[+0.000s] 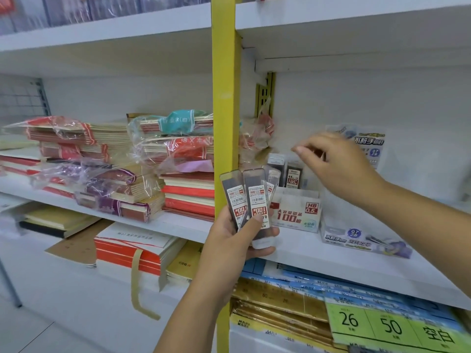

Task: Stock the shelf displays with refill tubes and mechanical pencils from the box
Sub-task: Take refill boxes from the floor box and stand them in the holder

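At shelf (331, 258) | left grip (237, 235) holds refill tubes (254, 197) | right grip (331, 161) above display box (295, 212)

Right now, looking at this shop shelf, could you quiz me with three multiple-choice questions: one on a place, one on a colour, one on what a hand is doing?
1. Where does the HB 0.5 display box stand?
A. on the floor
B. on the shelf, right of the post
C. atop the notebooks
2. What colour is that post?
A. blue
B. yellow
C. black
3. What is the left hand doing?
A. hanging empty
B. pressing a price sign
C. gripping fanned refill tubes
Answers: B, the box sits on the white board beside the post; B, it is plainly yellow; C, its fingers curl round the tubes.
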Demonstrator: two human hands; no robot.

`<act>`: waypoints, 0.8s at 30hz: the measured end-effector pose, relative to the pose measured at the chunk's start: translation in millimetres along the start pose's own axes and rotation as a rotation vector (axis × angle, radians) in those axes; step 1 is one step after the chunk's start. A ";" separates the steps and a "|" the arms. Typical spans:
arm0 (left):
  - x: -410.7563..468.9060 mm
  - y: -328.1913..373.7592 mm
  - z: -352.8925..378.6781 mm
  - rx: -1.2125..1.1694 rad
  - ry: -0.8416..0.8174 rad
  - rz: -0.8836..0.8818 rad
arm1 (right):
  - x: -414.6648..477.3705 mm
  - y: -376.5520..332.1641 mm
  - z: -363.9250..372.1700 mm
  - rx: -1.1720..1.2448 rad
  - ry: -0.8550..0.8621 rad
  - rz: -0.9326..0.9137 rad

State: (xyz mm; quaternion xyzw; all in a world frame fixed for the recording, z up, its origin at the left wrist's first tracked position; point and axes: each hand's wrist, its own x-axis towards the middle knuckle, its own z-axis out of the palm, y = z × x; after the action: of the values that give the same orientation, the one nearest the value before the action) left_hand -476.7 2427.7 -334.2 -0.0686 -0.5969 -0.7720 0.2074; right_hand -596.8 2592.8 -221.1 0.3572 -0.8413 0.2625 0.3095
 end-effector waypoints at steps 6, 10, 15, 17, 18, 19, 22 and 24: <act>-5.6 3.4 5.3 0.028 -0.022 -0.017 | -33.9 -37.8 -4.2 0.577 -0.343 0.152; -9.4 4.9 6.3 0.030 -0.009 -0.027 | -39.6 -34.1 -4.1 0.757 -0.302 0.286; -14.0 6.7 4.7 0.075 0.016 -0.016 | -45.1 -28.4 -10.6 0.806 -0.398 0.288; -15.4 7.2 5.1 0.105 0.008 -0.012 | -47.0 -28.5 -14.2 0.672 -0.434 0.195; -16.0 7.7 5.1 0.118 0.003 -0.011 | -47.7 -29.3 -15.5 0.577 -0.441 0.144; -16.5 8.0 5.1 0.126 -0.001 -0.012 | -48.2 -30.2 -15.9 0.512 -0.443 0.106; -18.3 7.9 3.7 0.098 -0.010 -0.040 | -49.6 -30.0 -15.9 0.484 -0.413 0.091; -18.2 7.5 1.2 0.042 -0.003 -0.071 | -51.0 -27.4 -18.0 0.602 -0.355 0.141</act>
State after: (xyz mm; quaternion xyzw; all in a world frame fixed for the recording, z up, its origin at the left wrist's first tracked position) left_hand -457.4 2431.7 -333.6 -0.0444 -0.6153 -0.7660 0.1805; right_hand -541.6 2610.5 -239.1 0.4134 -0.7896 0.4531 0.0204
